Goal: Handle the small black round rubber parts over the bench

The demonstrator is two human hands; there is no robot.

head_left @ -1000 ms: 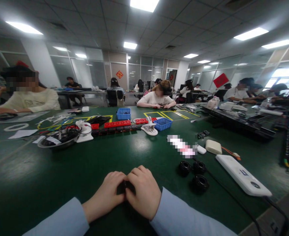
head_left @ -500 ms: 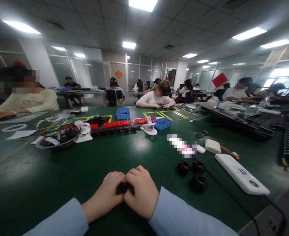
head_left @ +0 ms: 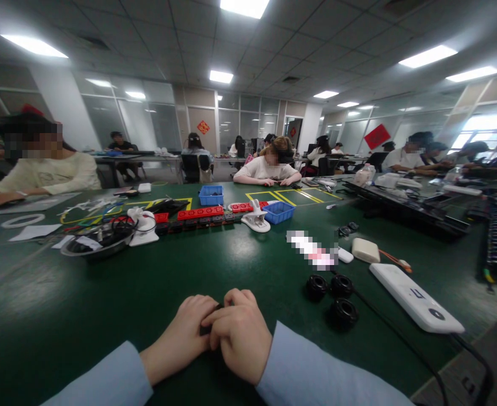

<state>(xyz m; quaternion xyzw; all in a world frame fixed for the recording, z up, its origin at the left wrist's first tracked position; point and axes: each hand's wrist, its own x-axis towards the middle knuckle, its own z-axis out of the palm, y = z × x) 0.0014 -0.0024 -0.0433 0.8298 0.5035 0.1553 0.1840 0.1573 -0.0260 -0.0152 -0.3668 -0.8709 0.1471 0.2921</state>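
Note:
My left hand (head_left: 184,328) and my right hand (head_left: 243,337) meet just above the green table (head_left: 252,270), near its front. Both are closed around a small black part (head_left: 219,307); only a sliver of it shows between the fingers, so its kind is hidden. The right fingers are bent over it and touch the left hand. To the right of my hands lie three black ring-shaped parts, one at the left (head_left: 316,287), one at the back (head_left: 342,286) and one in front (head_left: 343,313).
A white power bank (head_left: 417,296) with a black cable lies at the right. Further back are a cream case (head_left: 365,251), red socket strips (head_left: 201,213), a white clip (head_left: 256,219), two blue bins (head_left: 278,213) and a metal bowl (head_left: 117,243) of black parts. Other people sit around the tables.
My right fingers have shifted and curled over the black part, covering more of it. My left hand has stayed in nearly the same place.

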